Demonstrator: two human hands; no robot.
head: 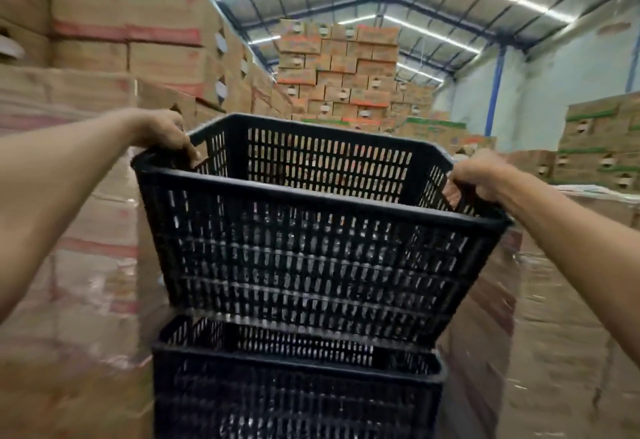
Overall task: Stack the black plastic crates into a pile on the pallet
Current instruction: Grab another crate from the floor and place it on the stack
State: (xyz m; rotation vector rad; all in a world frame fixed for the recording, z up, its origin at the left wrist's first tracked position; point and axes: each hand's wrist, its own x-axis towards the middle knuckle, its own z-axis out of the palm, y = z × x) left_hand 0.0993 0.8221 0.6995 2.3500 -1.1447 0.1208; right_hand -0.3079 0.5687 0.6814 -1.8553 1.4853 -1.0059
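Both fists closed on the rim: left hand and right hand hold the top crate mid-frame, tilted, just over the lower crate at the bottom; level it, align corners, then lower straight

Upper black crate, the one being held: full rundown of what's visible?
The upper crate is black, apparently plastic, with slotted walls, a thick rim and a tapered body. It is open-topped, looks empty and is tilted. The left hand has a grip on the left rim, the right hand on the right rim. Its base sits over the open mouth of the lower crate; whether they touch is unclear.
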